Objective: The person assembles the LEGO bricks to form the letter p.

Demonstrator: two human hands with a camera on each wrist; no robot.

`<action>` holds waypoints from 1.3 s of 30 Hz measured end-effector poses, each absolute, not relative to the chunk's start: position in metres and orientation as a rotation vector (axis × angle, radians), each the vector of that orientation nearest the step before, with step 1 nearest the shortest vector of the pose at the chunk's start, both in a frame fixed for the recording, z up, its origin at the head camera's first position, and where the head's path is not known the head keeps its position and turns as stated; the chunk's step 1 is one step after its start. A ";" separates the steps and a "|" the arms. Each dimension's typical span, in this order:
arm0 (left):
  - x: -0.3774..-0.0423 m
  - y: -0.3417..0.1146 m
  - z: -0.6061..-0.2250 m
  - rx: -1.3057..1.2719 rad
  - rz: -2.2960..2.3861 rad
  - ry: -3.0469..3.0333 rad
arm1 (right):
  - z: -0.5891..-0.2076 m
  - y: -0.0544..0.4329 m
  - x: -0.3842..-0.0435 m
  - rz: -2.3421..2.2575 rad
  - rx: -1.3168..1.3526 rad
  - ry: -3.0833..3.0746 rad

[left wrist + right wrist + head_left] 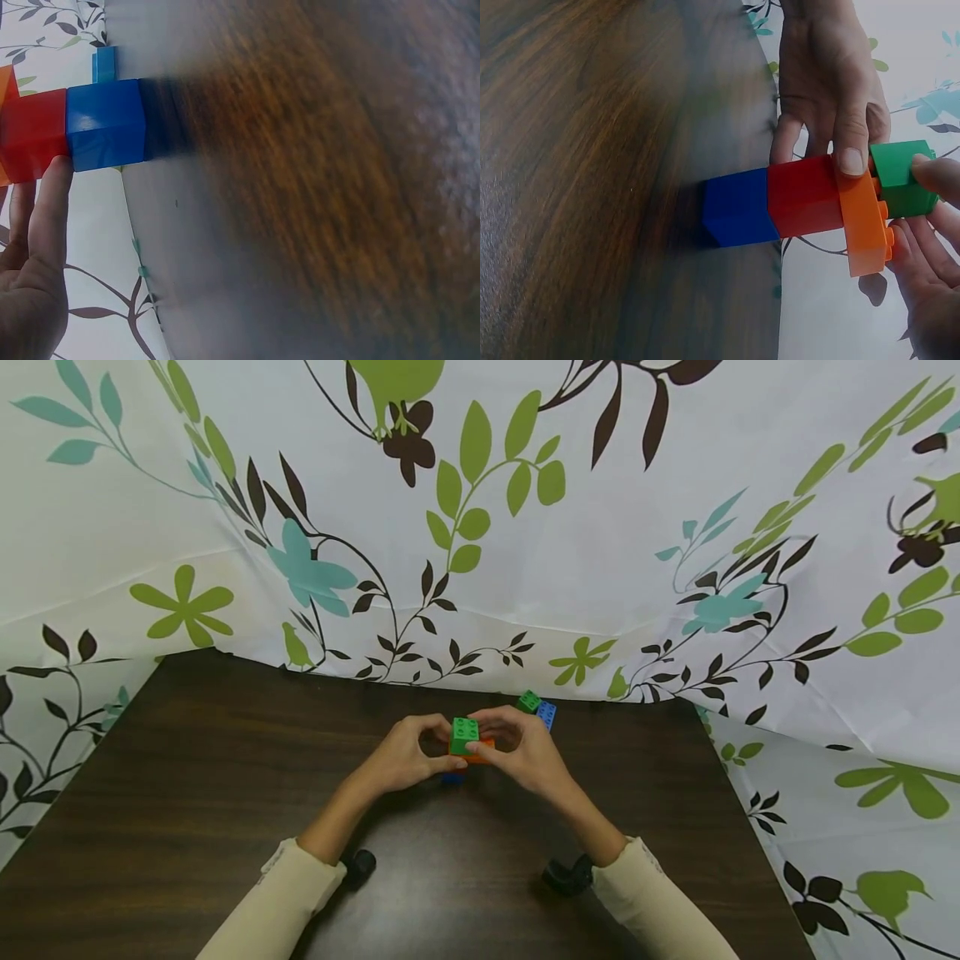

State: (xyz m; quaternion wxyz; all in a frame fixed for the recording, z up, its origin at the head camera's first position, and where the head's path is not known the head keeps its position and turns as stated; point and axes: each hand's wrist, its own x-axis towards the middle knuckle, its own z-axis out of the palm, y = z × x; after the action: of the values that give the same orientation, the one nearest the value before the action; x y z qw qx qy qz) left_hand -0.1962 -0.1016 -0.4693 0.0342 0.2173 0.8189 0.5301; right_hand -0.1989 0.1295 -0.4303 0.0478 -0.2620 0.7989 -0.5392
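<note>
A small tower of toy building bricks stands on the dark table, with a blue brick (741, 208) at the bottom, a red brick (806, 196) above it and a wider orange brick (864, 225) over that. My left hand (405, 756) holds the tower at the red and orange bricks, thumb on the near side and fingers behind. Between thumb and fingers, my right hand (528, 756) pinches a green brick (465, 735) at one end of the orange one. A narrow gap with a stud showing lies between green and orange in the right wrist view.
Near the table's (187, 777) back edge, behind the right hand, lie another green brick (528, 701) and a blue brick (547, 715). A white patterned cloth (375, 527) hangs behind the table. Dark wrist devices (567, 875) sit beneath both forearms.
</note>
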 end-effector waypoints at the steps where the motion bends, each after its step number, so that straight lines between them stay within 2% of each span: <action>1: -0.196 -0.101 -0.469 0.669 1.631 2.517 | -0.430 0.130 -0.199 -1.640 -0.817 2.447; 17: -0.197 -0.103 -0.470 0.671 1.630 2.512 | -0.430 0.126 -0.195 -1.576 -0.908 2.563; 39: -0.198 -0.103 -0.472 0.656 1.586 2.532 | -0.437 0.128 -0.196 -1.596 -0.844 2.563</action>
State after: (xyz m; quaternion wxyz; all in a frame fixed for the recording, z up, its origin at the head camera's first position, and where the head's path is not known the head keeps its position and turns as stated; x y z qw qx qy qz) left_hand -0.1976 -0.1028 -0.4716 0.0411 0.2142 0.8270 0.5181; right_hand -0.1957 0.1284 -0.4372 0.0031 -0.2693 0.8175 -0.5091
